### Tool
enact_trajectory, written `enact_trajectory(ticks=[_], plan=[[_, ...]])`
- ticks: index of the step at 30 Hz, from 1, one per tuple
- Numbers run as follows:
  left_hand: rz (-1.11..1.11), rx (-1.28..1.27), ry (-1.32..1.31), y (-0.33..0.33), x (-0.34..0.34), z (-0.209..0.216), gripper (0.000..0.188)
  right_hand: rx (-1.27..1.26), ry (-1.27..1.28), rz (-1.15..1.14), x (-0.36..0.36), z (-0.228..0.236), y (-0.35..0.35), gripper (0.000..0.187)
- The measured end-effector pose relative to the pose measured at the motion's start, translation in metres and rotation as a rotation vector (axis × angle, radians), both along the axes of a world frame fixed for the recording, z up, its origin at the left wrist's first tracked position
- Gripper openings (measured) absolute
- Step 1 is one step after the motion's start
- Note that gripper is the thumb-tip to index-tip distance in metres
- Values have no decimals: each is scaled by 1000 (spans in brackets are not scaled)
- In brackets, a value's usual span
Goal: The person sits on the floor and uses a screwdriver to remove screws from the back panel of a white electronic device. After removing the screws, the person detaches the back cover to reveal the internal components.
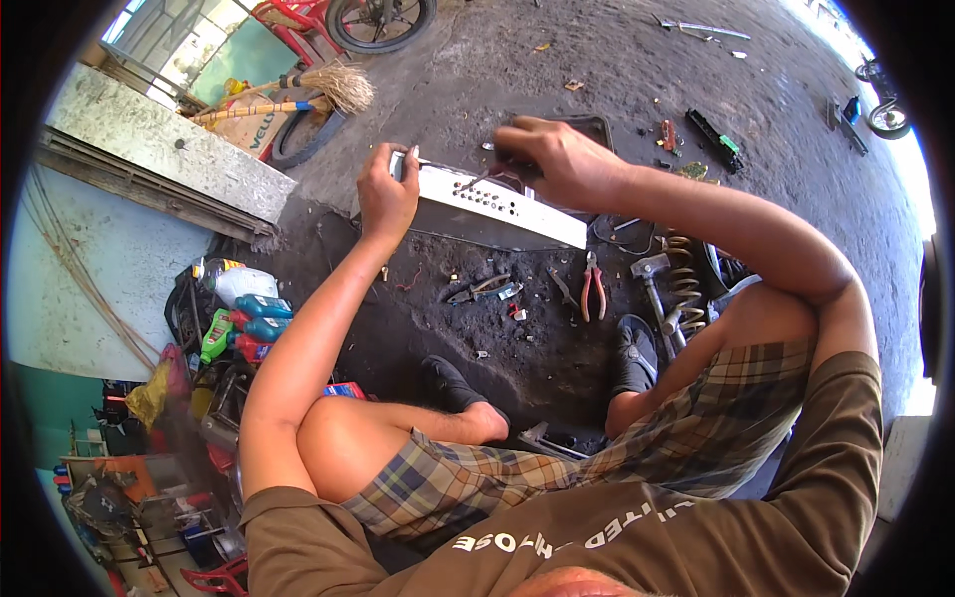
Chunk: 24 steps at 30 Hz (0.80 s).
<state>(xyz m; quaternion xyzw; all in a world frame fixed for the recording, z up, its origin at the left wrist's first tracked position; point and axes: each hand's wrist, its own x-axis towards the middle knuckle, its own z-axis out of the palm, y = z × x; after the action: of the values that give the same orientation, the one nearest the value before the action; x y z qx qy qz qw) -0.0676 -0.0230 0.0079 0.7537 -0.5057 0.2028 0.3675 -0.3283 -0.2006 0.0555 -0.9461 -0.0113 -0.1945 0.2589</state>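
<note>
1. Nearest, the brown shirt (637,537) bears bold white lettering across the chest.
2. Red-handled pliers (594,287) lie unheld on the dark ground; bottles (263,305) at the left have labels too small to read.
3. The white-fronted box (537,219), with rows of round sockets, sits beyond the feet, between both hands.
4. The left hand (388,199) pinches its left corner; the right hand (557,159) curls over its far side — what its fingers hold, I cannot tell.
5. The step looks like fiddling behind that panel — next probably calls for a steady left grip.
6. Farther off, a sack (251,134) shows large dark print.
</note>
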Motion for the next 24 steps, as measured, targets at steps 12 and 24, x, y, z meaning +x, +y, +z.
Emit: enact_trajectory(ticks=[12, 24], plan=[[7, -20, -33, 2, 1, -3, 22, 112, -78, -14, 5, -8, 11, 26], [7, 15, 34, 1, 0, 2, 23, 53, 52, -111, 1, 5, 2, 28]])
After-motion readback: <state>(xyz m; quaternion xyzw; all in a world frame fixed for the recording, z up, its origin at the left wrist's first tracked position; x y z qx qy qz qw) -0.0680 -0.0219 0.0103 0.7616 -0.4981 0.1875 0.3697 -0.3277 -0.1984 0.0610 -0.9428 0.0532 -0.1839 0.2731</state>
